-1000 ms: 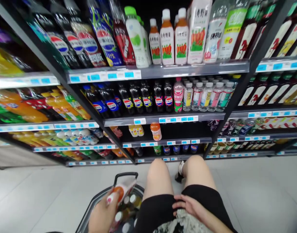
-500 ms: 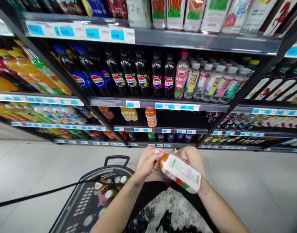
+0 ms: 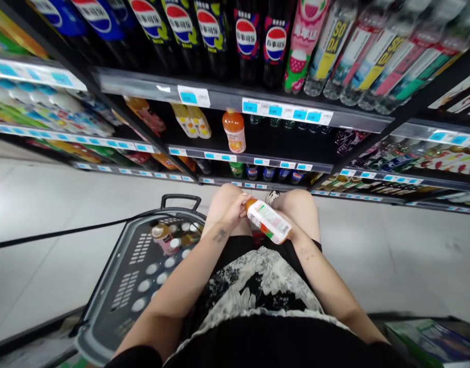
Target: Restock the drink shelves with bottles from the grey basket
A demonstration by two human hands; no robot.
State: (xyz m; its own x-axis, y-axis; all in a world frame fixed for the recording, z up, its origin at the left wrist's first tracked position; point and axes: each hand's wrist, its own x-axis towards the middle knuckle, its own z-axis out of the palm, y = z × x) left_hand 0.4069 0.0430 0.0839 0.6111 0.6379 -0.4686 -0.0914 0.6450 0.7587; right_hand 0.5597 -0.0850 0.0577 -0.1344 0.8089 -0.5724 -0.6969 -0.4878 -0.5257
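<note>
A juice bottle (image 3: 268,221) with orange contents and a white label lies tilted over my lap, its neck to the upper left and its base to the lower right. My left hand (image 3: 238,209) is closed around the neck and cap end. My right hand (image 3: 287,219) supports the bottle from behind near its lower half; most of its fingers are hidden by the bottle. Beside my left leg stands a grey shopping basket (image 3: 121,250) with several white-capped bottles and a pink-labelled bottle (image 3: 164,239) inside.
Ahead is a drinks shelf (image 3: 235,97) with cola bottles (image 3: 181,25), soda water bottles (image 3: 330,46) and a lone orange juice bottle (image 3: 233,132) on a lower level. The basket's raised handle (image 3: 181,197) points toward the shelf. A dark strap (image 3: 58,234) stretches left from the basket.
My view has tilted downward, so the shelves sit higher and more of the basket shows. Both hands still hold the juice bottle, which appears slightly farther away.
</note>
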